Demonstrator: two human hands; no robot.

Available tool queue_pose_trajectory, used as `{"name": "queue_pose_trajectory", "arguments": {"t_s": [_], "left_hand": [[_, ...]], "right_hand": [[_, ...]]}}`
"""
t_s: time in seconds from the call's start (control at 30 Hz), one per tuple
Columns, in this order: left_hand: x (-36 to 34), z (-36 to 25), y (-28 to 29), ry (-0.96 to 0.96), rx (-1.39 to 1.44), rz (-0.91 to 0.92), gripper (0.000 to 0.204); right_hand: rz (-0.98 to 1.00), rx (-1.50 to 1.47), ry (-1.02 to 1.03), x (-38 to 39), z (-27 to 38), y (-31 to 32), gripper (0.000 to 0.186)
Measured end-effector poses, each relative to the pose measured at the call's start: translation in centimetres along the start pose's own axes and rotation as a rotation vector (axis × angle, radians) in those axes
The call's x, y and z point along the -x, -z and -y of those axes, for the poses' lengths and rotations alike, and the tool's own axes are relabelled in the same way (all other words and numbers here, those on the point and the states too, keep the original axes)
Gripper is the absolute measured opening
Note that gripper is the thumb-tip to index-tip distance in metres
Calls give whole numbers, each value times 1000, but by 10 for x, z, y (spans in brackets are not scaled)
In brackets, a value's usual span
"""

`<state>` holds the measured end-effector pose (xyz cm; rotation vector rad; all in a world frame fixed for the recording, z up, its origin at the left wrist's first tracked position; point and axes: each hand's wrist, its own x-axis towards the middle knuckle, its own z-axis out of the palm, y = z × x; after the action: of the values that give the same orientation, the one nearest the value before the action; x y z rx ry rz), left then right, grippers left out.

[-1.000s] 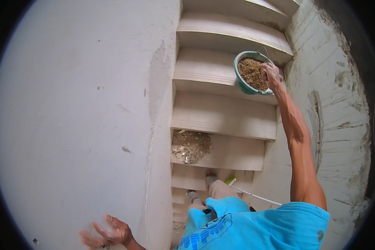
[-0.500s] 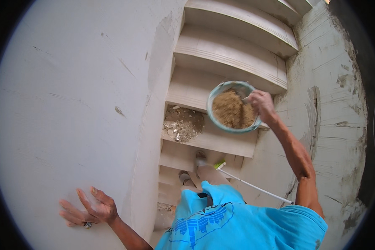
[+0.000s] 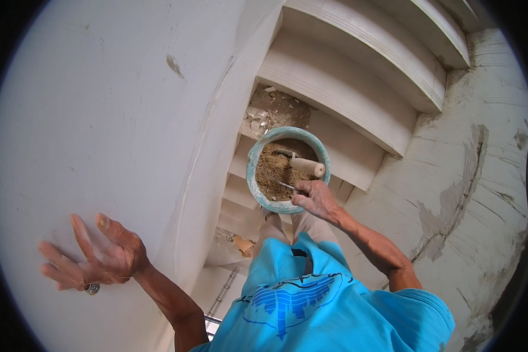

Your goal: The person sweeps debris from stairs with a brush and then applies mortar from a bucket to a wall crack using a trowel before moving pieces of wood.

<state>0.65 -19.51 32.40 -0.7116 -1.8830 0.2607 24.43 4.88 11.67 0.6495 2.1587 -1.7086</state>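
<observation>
My right hand (image 3: 318,198) is closed on the thin handle of a pale blue-green bucket (image 3: 324,138), which hangs in front of my legs over the stairs. Brown, sandy material (image 3: 271,167) fills much of the bucket. A tool with a thick pale handle (image 3: 307,166), probably a trowel, rests on the material, its dark metal end partly buried. Off to the left, my left hand (image 3: 108,255) has its fingers spread against the white wall (image 3: 100,135). It holds nothing, and a ring shows on one finger.
Tiled stairs (image 3: 340,76) rise ahead and curve right. Rubble (image 3: 278,108) lies on a step just beyond the bucket. A rough, patched wall (image 3: 452,199) borders the right side. Below, by my left forearm, a metal rail (image 3: 213,320) shows.
The bucket has come closer to my body, and the pale tool handle now shows inside it. My left hand appears farther left and higher. The green-headed brush has left the view.
</observation>
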Motion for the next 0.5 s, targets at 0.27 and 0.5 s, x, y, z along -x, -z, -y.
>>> {"name": "queue_pose_trajectory", "arguments": {"t_s": [0.27, 0.5], "left_hand": [[2, 5, -11, -90, -43, -112, 27], [9, 9, -14, -154, 19, -93, 22]], "right_hand": [[184, 176, 95, -5, 0, -57, 28], [292, 218, 219, -3, -9, -95, 23]]}}
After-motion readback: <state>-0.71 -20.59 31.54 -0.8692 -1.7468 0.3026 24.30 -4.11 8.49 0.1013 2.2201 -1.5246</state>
